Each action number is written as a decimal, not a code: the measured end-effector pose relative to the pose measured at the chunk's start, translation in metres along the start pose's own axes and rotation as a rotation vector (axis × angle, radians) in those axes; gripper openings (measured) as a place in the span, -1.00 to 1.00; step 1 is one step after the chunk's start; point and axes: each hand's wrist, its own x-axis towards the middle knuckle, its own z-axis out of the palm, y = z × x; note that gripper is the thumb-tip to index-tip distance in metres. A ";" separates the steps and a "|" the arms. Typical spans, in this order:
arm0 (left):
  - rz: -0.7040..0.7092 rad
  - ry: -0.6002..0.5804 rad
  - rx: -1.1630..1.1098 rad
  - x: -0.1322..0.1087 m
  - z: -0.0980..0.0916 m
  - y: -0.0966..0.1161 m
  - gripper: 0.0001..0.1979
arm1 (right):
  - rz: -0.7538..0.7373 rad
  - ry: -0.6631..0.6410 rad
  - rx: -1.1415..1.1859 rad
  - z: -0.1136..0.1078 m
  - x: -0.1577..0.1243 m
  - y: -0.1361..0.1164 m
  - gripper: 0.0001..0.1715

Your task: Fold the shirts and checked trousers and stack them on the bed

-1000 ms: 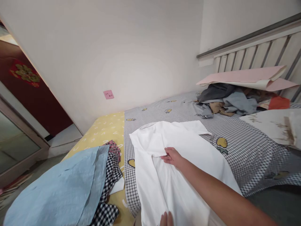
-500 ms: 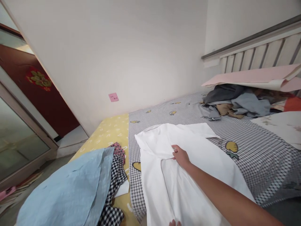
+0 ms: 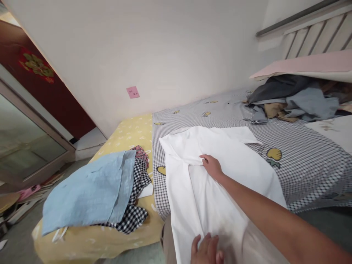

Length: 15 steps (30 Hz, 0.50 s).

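A white short-sleeved shirt [image 3: 222,146] lies spread on the checked sheet, its lower end coming down toward me. One sleeve points out to the far right; the left side is folded inward over the body. My right hand [image 3: 212,167] reaches in from the right and pinches the edge of the folded-in sleeve near the shirt's middle. At the bottom, my left hand [image 3: 206,251] rests on the lower part of the shirt with its fingers apart. The palm of the left hand is out of the frame.
Left of the shirt, a light blue garment [image 3: 88,190] lies over a black-and-white checked cloth [image 3: 133,218] on the yellow sheet [image 3: 134,128]. A heap of dark and grey clothes [image 3: 291,95] sits at the back right under a pink sheet [image 3: 310,64]. A wall [image 3: 176,51] stands behind.
The view has tipped down, so the bed's near edge shows. My left hand has come further into view over the lower shirt. My right hand keeps its pinch on the sleeve.
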 end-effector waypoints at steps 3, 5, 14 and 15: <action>-0.026 -0.103 -0.098 -0.003 -0.002 0.005 -0.64 | -0.031 0.006 -0.004 0.000 -0.002 0.001 -0.58; -0.084 -0.147 -0.144 -0.003 -0.007 0.009 -0.68 | -0.051 0.009 -0.010 0.001 -0.005 0.001 -0.58; -0.303 -0.360 0.050 0.007 -0.041 0.027 -0.49 | -0.050 0.107 -0.039 0.003 -0.025 -0.006 -0.54; -0.298 -0.363 0.068 0.007 -0.042 0.026 -0.48 | -0.039 0.149 -0.045 0.002 -0.026 -0.010 -0.51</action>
